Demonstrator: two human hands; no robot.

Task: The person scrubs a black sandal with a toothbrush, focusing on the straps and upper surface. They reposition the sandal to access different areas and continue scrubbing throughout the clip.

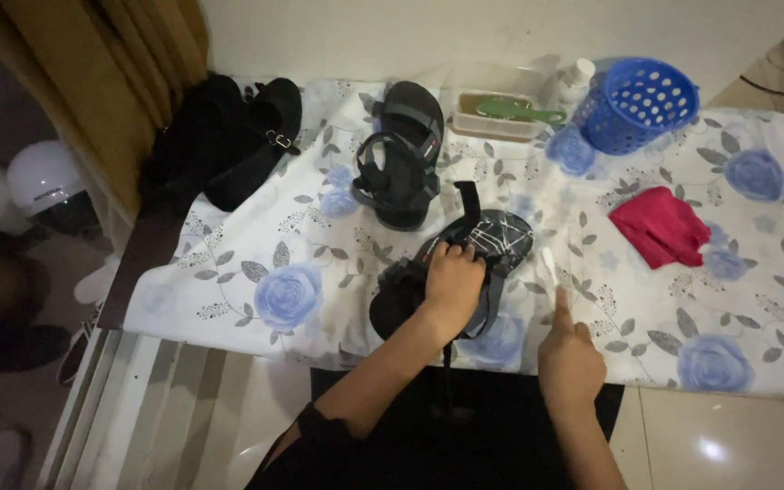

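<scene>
The left hand [451, 283] presses its curled fingers onto the near black sandal [465, 263], whose long axis runs up-right across the flowered cloth [283, 245]. The right hand [569, 349], just right of it, pinches a small whitish stick [549, 265] upright.

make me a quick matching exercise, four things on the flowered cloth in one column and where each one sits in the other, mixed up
Things:
1. blue perforated plastic basket
2. crumpled red cloth
3. black strappy sandal under the left hand
4. green brush

Places:
A. in the shallow rectangular tray
B. near edge of the cloth, middle
C. far right corner
D. right side, nearer than the basket

Pairs: 1-C, 2-D, 3-B, 4-A
</scene>
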